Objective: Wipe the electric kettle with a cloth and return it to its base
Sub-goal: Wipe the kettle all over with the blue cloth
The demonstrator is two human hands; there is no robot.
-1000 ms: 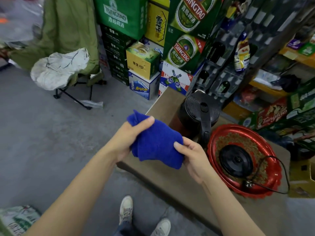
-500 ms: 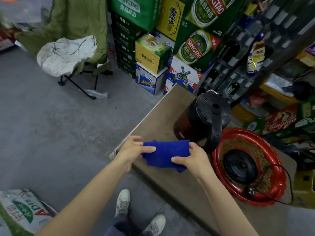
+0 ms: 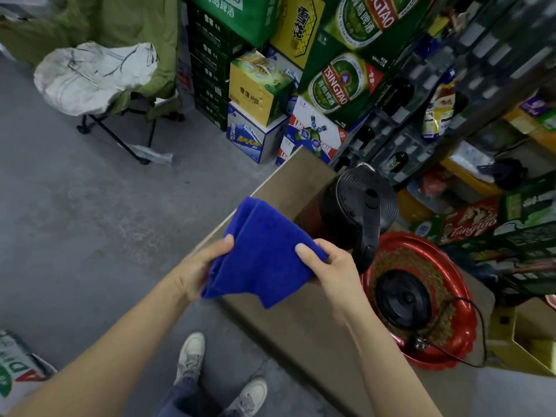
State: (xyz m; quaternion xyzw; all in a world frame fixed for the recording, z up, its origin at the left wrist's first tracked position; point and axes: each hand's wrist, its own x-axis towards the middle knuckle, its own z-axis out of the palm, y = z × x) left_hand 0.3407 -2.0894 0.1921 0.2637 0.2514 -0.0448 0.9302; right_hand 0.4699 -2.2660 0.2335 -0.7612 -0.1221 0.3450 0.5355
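Observation:
A folded blue cloth is held up over the near edge of the brown table. My left hand pinches its left side and my right hand grips its right side. Just behind the cloth, the black electric kettle stands upright on the table, lid shut, handle toward me. Its round black base lies apart from it, to the right, inside a red tray, with a black cord looping off the tray's right side.
Stacked beer cartons and dark bottle crates crowd the far end of the table. A folding chair with a white bag stands on the grey floor at left. My shoes are below the table edge. A printed sack lies bottom left.
Both hands have lifted the cloth from near the table edge and spread it taller in front of the kettle. The kettle and base have not moved.

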